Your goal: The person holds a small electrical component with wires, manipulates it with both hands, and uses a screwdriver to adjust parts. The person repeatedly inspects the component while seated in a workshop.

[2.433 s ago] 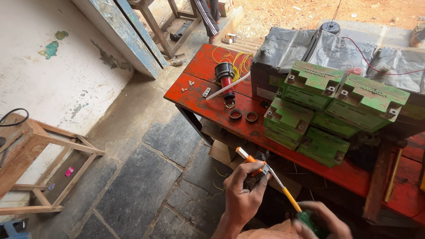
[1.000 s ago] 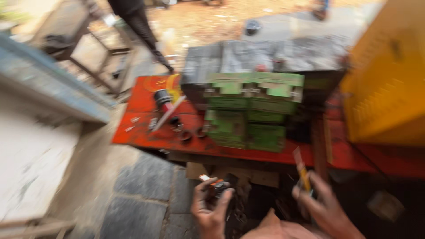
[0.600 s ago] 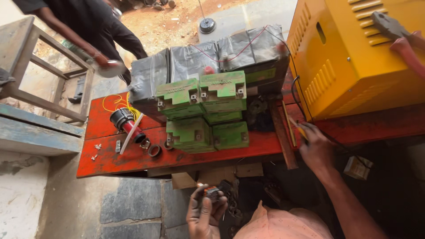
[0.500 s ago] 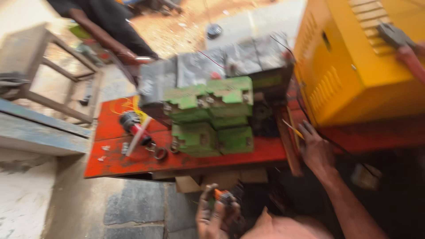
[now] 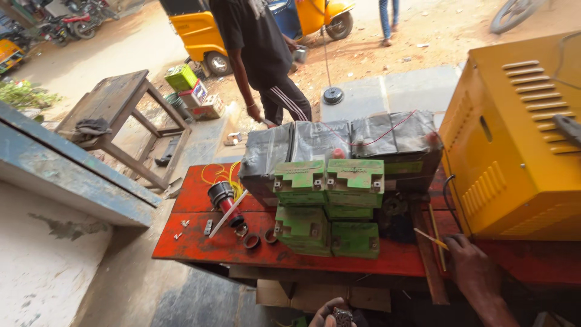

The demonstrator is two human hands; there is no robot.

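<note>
My left hand (image 5: 327,313) is at the bottom edge, fingers closed around a small dark knurled part (image 5: 342,315). To the right, my right hand (image 5: 475,269) rests on the red table (image 5: 200,242), its fingers pinching a thin yellow tool (image 5: 431,237) whose tip points left. Just left of that hand stands a stack of green batteries (image 5: 327,206). Behind them are large grey plastic-wrapped batteries (image 5: 339,145).
A big yellow metal box (image 5: 514,145) fills the right side. A red-and-black cylinder (image 5: 224,198), metal rings (image 5: 251,241) and screws lie on the table's left. A person in black (image 5: 260,54) stands beyond, near a wooden stool (image 5: 115,109) and a yellow three-wheeler (image 5: 242,30).
The view has swung right and up, bringing the yellow box and the street into sight. My right hand has gone from beside the left hand up to the table. The left hand stays low.
</note>
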